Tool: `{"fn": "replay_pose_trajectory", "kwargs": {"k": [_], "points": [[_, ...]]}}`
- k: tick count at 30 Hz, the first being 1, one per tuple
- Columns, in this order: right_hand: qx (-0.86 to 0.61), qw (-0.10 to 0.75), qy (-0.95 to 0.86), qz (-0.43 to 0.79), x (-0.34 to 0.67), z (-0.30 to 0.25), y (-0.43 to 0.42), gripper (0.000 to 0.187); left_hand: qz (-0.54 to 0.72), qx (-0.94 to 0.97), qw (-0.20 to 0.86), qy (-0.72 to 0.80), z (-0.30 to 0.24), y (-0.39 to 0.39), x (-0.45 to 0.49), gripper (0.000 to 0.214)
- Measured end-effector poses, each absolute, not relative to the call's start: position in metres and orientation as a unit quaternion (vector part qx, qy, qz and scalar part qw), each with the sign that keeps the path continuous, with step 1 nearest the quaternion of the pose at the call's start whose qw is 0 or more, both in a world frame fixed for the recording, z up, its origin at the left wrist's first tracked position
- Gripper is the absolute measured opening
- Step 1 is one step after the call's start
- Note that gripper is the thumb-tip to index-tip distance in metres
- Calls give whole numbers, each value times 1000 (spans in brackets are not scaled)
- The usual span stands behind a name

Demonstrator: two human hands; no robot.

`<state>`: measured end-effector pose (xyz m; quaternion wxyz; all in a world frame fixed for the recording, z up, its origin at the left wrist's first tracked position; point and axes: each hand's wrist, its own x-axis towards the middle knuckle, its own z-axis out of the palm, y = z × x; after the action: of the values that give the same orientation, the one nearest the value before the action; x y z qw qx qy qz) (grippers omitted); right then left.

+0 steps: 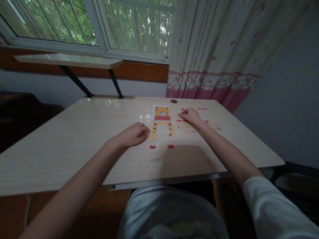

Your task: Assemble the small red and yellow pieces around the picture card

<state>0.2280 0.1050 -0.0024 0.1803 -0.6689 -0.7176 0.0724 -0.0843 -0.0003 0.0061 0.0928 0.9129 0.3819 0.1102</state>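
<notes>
My right hand (190,115) reaches over the loose pieces on the right, thumb and fingers pinched on a small red jigsaw piece (179,114). Loosely curled on the table, my left hand (139,133) lies just left of the partly assembled jigsaw (153,132) and shows nothing in its fingers. That jigsaw is a yellow frame with a bare middle and an open lower side. Below it are two separate red pieces, one at the left (153,147) and one at the right (170,146). Directly above it is a picture card (162,113) with a white animal on yellow and red.
Yellow and white jigsaw pieces (186,127) lie beneath my right wrist, with more (216,126) farther right. A red row (202,109) sits near the back. A raised shelf (69,60) stands at the back left, and a curtain (211,79) hangs behind the table (82,139).
</notes>
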Motion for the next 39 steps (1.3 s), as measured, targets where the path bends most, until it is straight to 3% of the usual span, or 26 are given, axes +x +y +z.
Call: {"fn": "replay_pose_trajectory", "kwargs": {"k": [10, 19, 27, 33, 39], "points": [[-659, 161, -733, 44, 234, -9, 109, 26, 123, 910, 88, 387, 8, -2, -82, 20], [-706, 197, -678, 60, 297, 1, 112, 26, 119, 911, 77, 388, 5, 0, -84, 20], [-766, 161, -622, -12, 365, -1, 95, 24, 136, 915, 81, 370, 3, 4, -86, 23], [-795, 114, -595, 18, 400, 3, 81, 17, 127, 915, 57, 380, 3, 5, -86, 25], [-754, 128, -644, -16, 382, -1, 88, 25, 119, 919, 51, 374, 1, 5, -85, 25]]}}
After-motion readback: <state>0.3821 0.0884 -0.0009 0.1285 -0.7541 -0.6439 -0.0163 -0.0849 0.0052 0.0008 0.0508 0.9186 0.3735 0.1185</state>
